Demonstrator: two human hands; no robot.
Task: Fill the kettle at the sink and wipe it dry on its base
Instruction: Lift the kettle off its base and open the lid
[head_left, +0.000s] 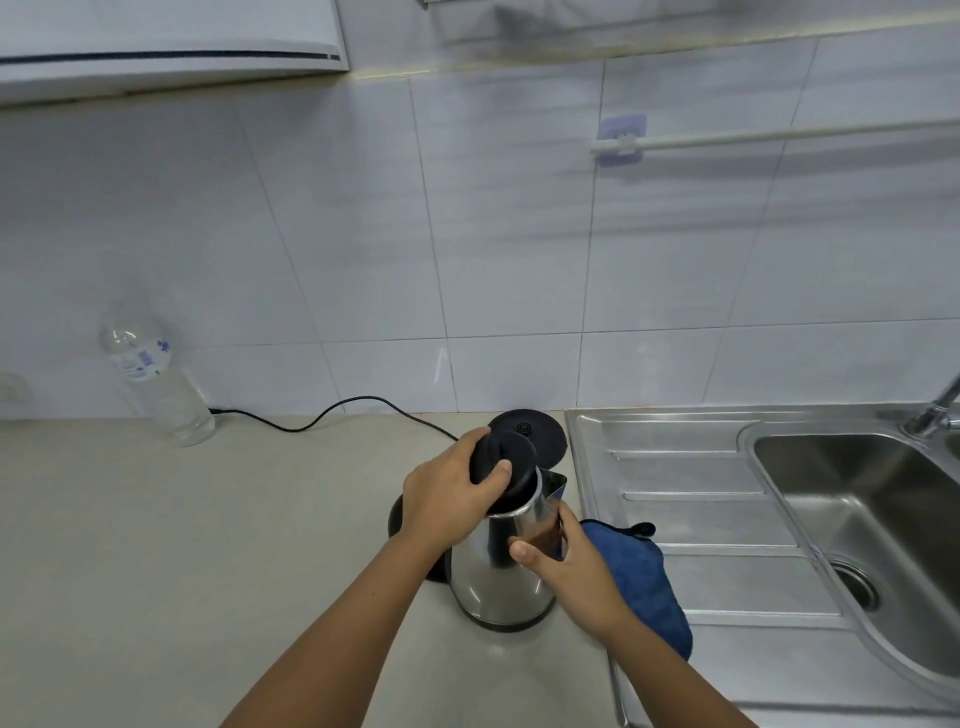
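Left hand (452, 493) clamps the black lid (503, 462) of the kettle (501, 571), thumb over its top; right hand (566, 564) wraps the steel body just under the spout. Kettle stands on the counter (208, 545), off its round black base (535, 428), which sits just behind it with a cord (332, 413) trailing to the wall. Sink (857, 499) lies to the right, tap (935, 410) at the frame edge. Likely step: freeing the lid before filling. Best to brace the body firmly and pull or twist the lid straight, keeping the kettle upright. Blue cloth (644, 577) waits beside it on the drainboard edge. Kettle: polished, mirror-bright steel, wider at the bottom, black trim and handle.
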